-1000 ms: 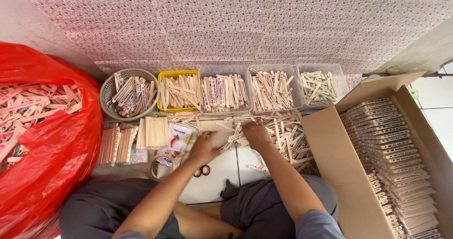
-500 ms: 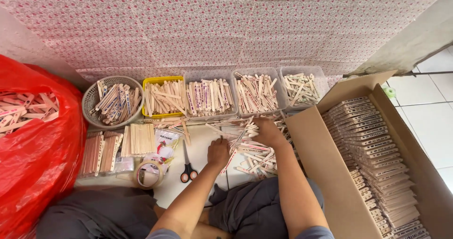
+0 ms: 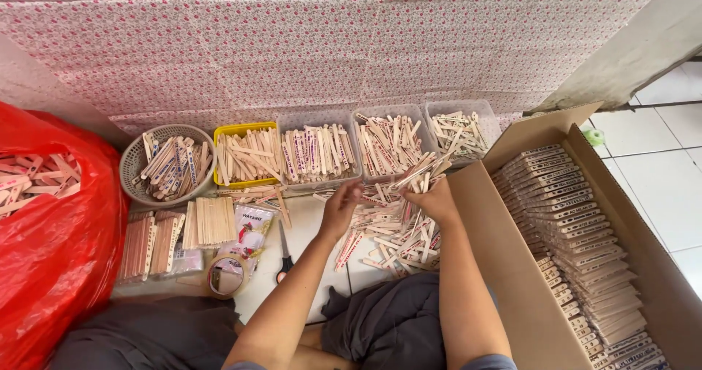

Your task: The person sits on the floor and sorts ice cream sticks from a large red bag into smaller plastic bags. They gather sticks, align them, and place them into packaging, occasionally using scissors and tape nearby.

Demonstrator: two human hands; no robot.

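On the tiled floor (image 3: 322, 216), your right hand (image 3: 436, 202) seemingly pinches a fan of sticks (image 3: 424, 169) while your left hand (image 3: 341, 208) curls nearby; a loose grip could scatter them.

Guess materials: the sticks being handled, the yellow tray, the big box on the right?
Sticks in the right hand: probably bare wood, pale and matte, flat with rounded ends. Yellow tray: likely moulded plastic, with a smooth, saturated rim. Box: corrugated cardboard by the look, brown and matte with folded flaps.
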